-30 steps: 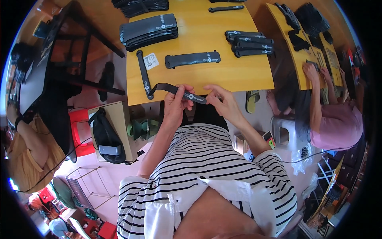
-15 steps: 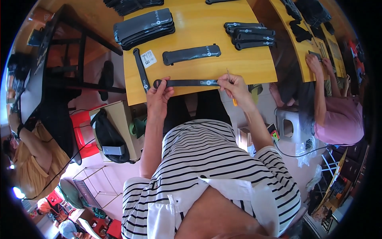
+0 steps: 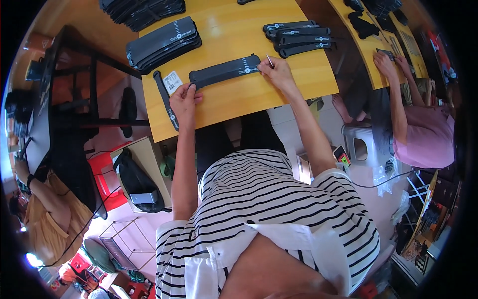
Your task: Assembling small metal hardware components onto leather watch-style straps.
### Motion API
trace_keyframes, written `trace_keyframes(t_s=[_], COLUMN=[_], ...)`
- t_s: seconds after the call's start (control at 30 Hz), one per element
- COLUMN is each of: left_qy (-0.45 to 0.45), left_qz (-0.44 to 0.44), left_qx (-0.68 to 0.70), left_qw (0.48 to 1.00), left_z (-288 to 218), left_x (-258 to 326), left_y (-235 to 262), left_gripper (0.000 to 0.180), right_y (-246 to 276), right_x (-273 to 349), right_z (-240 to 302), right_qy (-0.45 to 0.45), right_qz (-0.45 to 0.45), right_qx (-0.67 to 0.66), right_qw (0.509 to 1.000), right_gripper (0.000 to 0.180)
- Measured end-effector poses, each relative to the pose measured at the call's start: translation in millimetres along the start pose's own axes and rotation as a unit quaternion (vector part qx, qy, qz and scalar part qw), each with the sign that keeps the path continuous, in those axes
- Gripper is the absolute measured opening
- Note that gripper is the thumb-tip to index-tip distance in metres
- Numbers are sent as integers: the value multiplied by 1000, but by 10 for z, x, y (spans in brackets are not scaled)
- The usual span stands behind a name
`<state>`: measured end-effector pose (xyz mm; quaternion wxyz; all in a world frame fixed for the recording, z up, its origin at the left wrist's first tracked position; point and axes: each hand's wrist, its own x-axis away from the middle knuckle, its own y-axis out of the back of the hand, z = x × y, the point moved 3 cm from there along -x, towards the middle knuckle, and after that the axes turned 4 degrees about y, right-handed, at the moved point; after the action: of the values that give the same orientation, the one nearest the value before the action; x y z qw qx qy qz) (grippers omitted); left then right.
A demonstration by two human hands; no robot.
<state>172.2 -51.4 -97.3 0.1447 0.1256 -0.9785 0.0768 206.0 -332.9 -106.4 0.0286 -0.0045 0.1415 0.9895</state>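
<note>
1. Since half a second ago, both your hands have moved up the yellow wooden table [image 3: 234,102] from the near edge to the long black padded strap with pale markings [image 3: 225,71] lying across its middle; the narrow strip you held stretched between them back then is no longer there.
2. At the far left of the table, a thin black strap [image 3: 166,99] lies lengthwise near the left edge, with a small white printed label [image 3: 173,81] just beside it.
3. Your left hand [image 3: 184,102] rests palm-down on the tabletop, fingertips [image 3: 191,87] touching the left end of the long black padded strap; the fingers are bent and press down rather than wrap around anything, so the hand is not closed on it.
4. The long black padded strap lies flat, slightly tilted, its right end higher in the view, between your two hands.
5. Behind it to the left sits a stack of similar black padded straps [image 3: 163,43]; a second pile [image 3: 142,11] lies further back.
6. Your right hand [image 3: 279,74] is at the strap's right end, pinched shut on a thin pale pointed tool [image 3: 269,61] whose tip meets that end.
7. Behind and to the right of that hand, a smaller stack of shorter black straps [image 3: 298,37] lies on the table.
8. Far right, a person in a pink top [image 3: 423,134] reaches both hands onto a neighbouring table.
</note>
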Motion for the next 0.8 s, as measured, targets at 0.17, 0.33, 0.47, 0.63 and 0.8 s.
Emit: trace_keyframes(t_s=[0.17, 0.33, 0.47, 0.63, 0.8], left_qy=[-46, -42, -43, -36, -37], left_qz=[-45, -52, -52, -54, -65], left_qx=[-99, -66, -92, -92, -97], left_qw=[993, 996, 994, 994, 992], left_z=[-32, -29, -40, -33, -52], left_x=[9, -26, -33, -25, -8], left_y=[-44, -33, -73, -75, -78], left_gripper=[15, 11, 11, 11, 10], right_y=[18, -23, 3, 6, 4], right_x=[0, 22, 9, 14, 34], right_z=[44, 72, -3, 10, 24], right_qy=[-27, -31, -38, -41, -48], right_qz=[-41, -56, -62, -55, -64], right_qx=[66, 47, 38, 18, -5], right_qw=[997, 997, 997, 997, 997], right_gripper=[18, 12, 11, 10, 10])
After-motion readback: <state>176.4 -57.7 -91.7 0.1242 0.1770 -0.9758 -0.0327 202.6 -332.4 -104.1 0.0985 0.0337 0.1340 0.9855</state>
